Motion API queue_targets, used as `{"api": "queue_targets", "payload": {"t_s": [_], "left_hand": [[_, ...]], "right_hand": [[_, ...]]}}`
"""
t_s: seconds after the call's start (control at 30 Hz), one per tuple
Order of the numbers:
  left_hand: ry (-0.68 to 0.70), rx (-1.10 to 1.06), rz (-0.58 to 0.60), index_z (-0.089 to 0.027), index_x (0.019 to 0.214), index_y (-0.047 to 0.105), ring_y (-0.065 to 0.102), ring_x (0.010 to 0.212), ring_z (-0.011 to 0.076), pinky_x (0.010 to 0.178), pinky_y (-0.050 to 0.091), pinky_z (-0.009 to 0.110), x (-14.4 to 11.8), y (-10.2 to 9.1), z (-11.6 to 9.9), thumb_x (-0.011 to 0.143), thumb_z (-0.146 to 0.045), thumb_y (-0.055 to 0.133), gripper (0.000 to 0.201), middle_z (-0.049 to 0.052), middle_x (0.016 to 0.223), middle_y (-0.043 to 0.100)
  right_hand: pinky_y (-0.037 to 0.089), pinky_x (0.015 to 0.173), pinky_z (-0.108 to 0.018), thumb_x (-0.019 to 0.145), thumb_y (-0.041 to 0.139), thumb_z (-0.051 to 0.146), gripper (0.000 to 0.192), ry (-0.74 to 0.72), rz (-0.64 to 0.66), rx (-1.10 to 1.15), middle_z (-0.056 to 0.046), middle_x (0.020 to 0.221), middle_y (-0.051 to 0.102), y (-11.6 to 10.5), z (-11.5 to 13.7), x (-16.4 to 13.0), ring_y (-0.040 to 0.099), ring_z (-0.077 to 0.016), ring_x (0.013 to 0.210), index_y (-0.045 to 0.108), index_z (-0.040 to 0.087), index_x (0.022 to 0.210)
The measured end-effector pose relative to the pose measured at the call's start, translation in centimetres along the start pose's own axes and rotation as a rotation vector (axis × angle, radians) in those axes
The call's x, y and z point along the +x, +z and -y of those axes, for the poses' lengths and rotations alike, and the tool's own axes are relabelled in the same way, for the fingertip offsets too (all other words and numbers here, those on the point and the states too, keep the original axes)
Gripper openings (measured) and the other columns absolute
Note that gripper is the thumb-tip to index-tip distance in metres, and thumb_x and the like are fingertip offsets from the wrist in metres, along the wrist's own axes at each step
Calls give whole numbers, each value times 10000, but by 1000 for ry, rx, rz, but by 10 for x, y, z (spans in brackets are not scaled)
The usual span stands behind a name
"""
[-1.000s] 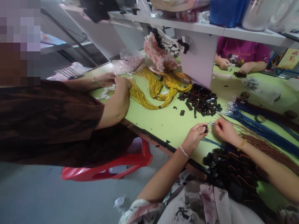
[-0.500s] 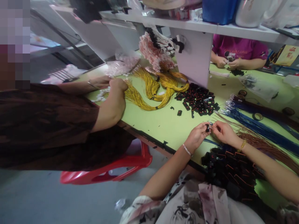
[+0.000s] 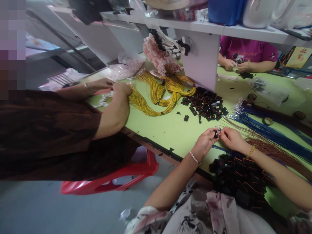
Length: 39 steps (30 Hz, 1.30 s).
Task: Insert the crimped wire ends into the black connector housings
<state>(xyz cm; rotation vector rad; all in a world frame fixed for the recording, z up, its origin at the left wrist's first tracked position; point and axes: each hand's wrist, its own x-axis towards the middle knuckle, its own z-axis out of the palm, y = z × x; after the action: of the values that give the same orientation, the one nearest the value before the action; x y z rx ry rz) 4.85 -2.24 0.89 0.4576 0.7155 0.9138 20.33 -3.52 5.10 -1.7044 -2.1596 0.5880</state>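
Bare forearms, no sleeves past the elbow. On the left hand (image 3: 204, 143), at the wrist, a thin pale bracelet of small beads. On the right hand (image 3: 231, 139), at the wrist, a narrow gold-coloured bracelet with rounded links. Below, across the torso, a loose light garment printed in grey, dusky pink and white, with dark ink-like floral strokes; soft folds at the lap. Short, unpainted nails as far as visible; no rings discernible.
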Motion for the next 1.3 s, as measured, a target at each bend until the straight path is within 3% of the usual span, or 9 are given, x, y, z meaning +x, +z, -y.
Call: {"api": "queue_targets", "payload": {"t_s": [0.47, 0.67, 0.9, 1.3], "left_hand": [[18, 13, -32, -134, 886, 636, 591, 843, 129, 825, 480, 270, -1, 1, 0, 709, -154, 698, 189, 49, 884, 631], [66, 117, -101, -131, 883, 636, 584, 787, 123, 818, 487, 307, -4, 4, 6, 654, -207, 762, 272, 45, 862, 628], [54, 49, -167, -118, 804, 639, 593, 794, 128, 800, 493, 298, -1, 9, 8, 642, -180, 763, 214, 50, 877, 630], [114, 107, -191, -122, 802, 629, 591, 752, 122, 757, 485, 290, 1, 9, 12, 596, -249, 792, 292, 49, 828, 640]], "right_hand": [[247, 554, -245, 890, 418, 265, 205, 24, 58, -9, -14, 639, 572, -1, 1, 1, 455, -122, 562, 509, 183, 725], [252, 555, -246, 899, 408, 258, 210, -9, 46, 15, -11, 636, 565, 2, -2, 2, 453, -127, 567, 504, 186, 727], [295, 623, -261, 901, 401, 241, 193, -160, -39, -151, -60, 738, 601, 7, -5, 2, 496, -157, 662, 523, 170, 770], [295, 620, -257, 884, 424, 238, 175, -111, -1, -182, -57, 759, 626, 7, -5, 0, 514, -156, 668, 557, 167, 794]]}}
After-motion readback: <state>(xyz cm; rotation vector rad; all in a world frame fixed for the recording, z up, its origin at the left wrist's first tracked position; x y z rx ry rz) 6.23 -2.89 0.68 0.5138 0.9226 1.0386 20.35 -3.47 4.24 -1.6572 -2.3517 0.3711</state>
